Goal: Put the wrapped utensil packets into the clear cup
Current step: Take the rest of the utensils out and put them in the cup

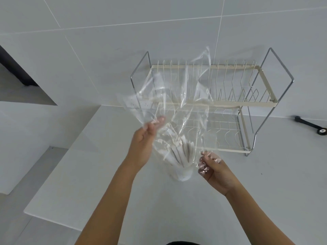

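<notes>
Wrapped utensil packets (178, 152) standing bunched inside the clear cup (182, 174) on the white table (106, 174), long axes near upright and fanned a little toward the far side, tops leaning away from the body. Directly between the two hands, lower than both, with the right hand (215, 171) just beside the cup's rim and the left hand (143, 147) a little farther off and higher. Above the cup, a large clear plastic bag (177, 96), crumpled and apparently empty, held up in front of the wire dish rack (238, 96): left fingers (157, 121) pinching one edge of the film, right fingers (205, 167) curled round a scrunched corner of it. Likely all that remains: drawing the bag up and clear without catching the packet tops or tipping the cup. No brand, label or legible writing on packets, cup or bag. A dark-handled tool (309, 125) lying well apart at the far right.
</notes>
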